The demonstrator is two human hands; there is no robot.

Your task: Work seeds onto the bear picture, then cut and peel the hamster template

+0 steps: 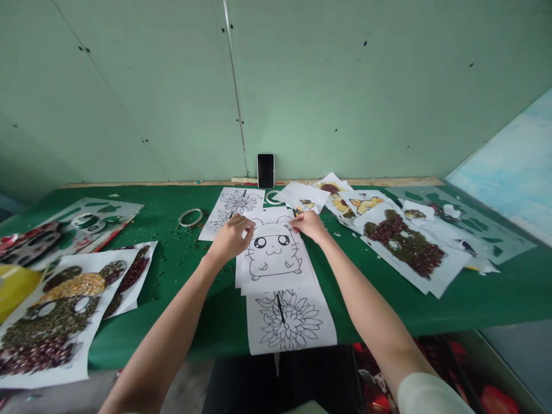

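Note:
A white sheet with a line drawing of a hamster (276, 265) lies on other sheets in front of me. At its upper left corner, my left hand (233, 236) is closed with curled fingers, the fingertips pinching near the paper's edge. Thumb and fingers of my right hand (309, 225) pinch the upper right corner. Below the hamster sheet, a flower drawing (293, 322) sticks out and hangs slightly over the table's front edge. Another flower drawing (219, 215) rests beyond my left hand.
A phone (266, 171) leans upright against the wall. Tape rolls (190, 217) and scattered seeds lie on the green table (172, 316). Seed-covered pictures stand out on the left (56, 316) and right (405, 244). A yellow object (17, 287) sits at far left.

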